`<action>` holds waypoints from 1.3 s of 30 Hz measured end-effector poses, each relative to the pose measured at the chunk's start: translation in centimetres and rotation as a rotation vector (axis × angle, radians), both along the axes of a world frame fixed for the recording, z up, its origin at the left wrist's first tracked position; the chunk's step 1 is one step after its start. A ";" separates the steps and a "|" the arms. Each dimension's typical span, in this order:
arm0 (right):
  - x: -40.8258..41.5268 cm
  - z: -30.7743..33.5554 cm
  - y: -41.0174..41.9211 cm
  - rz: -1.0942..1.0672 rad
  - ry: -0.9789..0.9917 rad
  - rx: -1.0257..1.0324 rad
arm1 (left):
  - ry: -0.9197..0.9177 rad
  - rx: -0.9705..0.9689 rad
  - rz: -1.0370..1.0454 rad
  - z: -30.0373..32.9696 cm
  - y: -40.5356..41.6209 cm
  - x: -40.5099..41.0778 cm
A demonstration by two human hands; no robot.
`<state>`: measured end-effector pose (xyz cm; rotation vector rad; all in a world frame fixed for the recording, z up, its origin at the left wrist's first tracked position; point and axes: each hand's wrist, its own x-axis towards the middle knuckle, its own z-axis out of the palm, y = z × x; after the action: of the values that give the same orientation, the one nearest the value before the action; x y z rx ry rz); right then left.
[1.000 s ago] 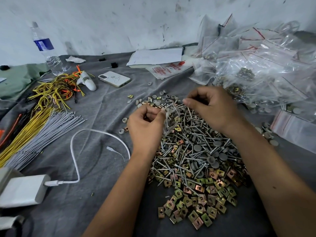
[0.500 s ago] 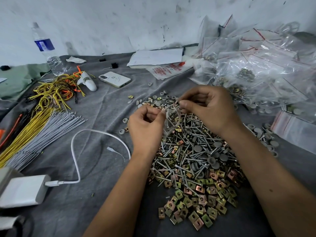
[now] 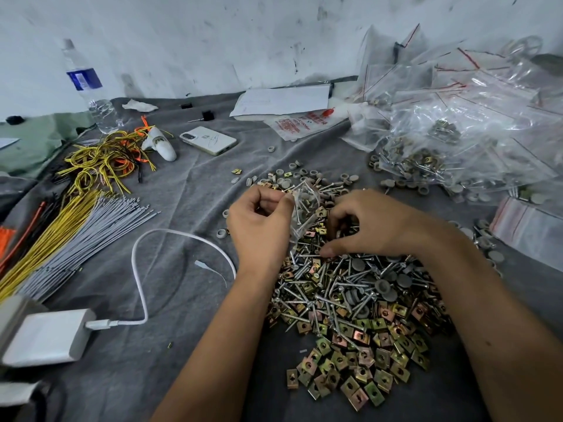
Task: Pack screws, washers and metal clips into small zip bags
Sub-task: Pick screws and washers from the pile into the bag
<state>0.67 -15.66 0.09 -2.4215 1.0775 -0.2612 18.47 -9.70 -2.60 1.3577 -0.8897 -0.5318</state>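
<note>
A big heap of screws [image 3: 329, 287], grey washers [image 3: 387, 284] and gold-coloured metal clips [image 3: 365, 373] lies on the grey cloth in front of me. My left hand [image 3: 259, 226] pinches a small clear zip bag [image 3: 303, 208] by its upper edge; screws and a washer show inside it. Just to the right of the bag, my right hand [image 3: 374, 226] reaches down into the heap with fingers curled over the clips and screws. Whether it grips a piece is hidden under the fingers.
Filled and empty zip bags [image 3: 457, 123] pile up at the back right. A phone [image 3: 208, 140], a water bottle [image 3: 91, 92] and papers [image 3: 283, 100] lie behind. Yellow and grey wires [image 3: 70, 220] spread at the left. A white charger [image 3: 45, 336] with its cable sits at the front left.
My right hand has dropped from the bag's mouth down and toward me into the heap. My left hand still holds the bag, which now hangs more open and visible.
</note>
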 end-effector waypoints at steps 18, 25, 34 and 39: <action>0.9 0.5 0.7 -0.163 -0.890 0.058 | -0.053 0.002 -0.064 0.2 0.3 -0.2; 1.5 -0.5 0.7 -0.198 -0.839 0.055 | -0.030 -0.004 -0.065 0.2 0.2 -0.2; -0.2 -0.6 -0.4 -0.363 -0.307 -0.276 | 0.005 -0.007 -0.054 0.1 0.1 -0.1; 0.1 -0.7 -0.6 -0.241 0.072 -0.177 | 0.004 -0.009 -0.040 -0.1 0.0 0.0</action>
<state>0.75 -16.23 -0.62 -2.4686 1.4360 -0.3648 18.48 -9.66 -2.65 1.3328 -0.9166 -0.5604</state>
